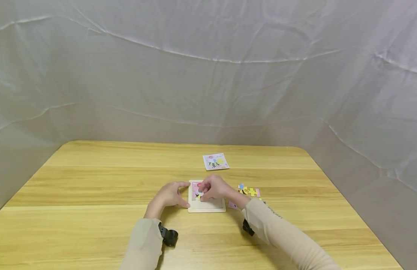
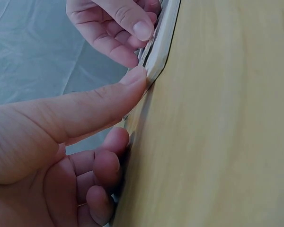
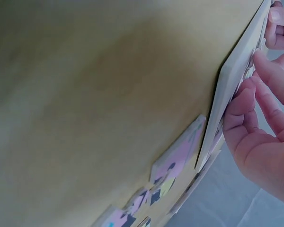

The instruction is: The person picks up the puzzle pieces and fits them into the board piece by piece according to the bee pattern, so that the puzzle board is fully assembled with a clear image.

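A white puzzle tray (image 1: 206, 210) lies on the table, with pink picture pieces fitted in its upper left part and its lower part bare. My left hand (image 1: 169, 195) rests at the tray's left side, its thumb (image 2: 104, 101) straight against the near corner and its index finger at the far corner. Over the tray, my right hand (image 1: 213, 187) pinches a small puzzle piece (image 1: 199, 196) between thumb and fingers, low against the fitted pieces. The hand hides part of this piece. Loose puzzle pieces (image 1: 252, 192) in yellow, black and pink lie right of the tray, partly behind the right forearm.
A square picture card (image 1: 216, 162) with a bee lies behind the tray. The wooden table (image 1: 93, 180) ends at a pale hanging cloth (image 1: 194, 90) at the back and sides. Black wrist cameras (image 1: 169, 237) sit at both sleeves.
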{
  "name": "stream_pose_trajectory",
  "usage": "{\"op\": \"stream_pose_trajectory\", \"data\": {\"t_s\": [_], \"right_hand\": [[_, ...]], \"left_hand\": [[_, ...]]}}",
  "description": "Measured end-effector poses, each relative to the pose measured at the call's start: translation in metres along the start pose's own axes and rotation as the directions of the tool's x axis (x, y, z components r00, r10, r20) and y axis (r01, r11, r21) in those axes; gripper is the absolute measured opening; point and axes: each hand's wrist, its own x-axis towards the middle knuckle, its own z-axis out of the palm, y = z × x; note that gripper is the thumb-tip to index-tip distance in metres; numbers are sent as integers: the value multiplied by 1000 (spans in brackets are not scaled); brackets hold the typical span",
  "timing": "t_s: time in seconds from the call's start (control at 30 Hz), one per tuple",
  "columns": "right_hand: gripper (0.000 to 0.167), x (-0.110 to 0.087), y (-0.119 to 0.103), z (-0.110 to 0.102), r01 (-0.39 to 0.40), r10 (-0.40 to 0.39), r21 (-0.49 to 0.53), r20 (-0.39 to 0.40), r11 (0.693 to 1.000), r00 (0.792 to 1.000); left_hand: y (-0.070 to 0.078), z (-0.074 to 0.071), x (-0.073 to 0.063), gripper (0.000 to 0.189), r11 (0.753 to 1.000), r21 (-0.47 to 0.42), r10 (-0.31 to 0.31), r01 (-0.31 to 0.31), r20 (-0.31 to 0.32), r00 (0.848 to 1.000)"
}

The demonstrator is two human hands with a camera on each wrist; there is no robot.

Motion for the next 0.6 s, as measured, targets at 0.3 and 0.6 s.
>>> {"op": "stream_pose_trajectory", "data": {"t_s": [0.3, 0.6], "right_hand": [[17, 1, -2, 1, 7, -8, -37, -7, 999, 1000], [20, 5, -5, 1, 101, -99, -48, 49, 994, 994]], "left_hand": [[0, -1, -1, 70, 1000, 1, -2, 2, 4, 1000], [0, 0, -1, 70, 1000, 25, 11, -11, 4, 1000]]}}
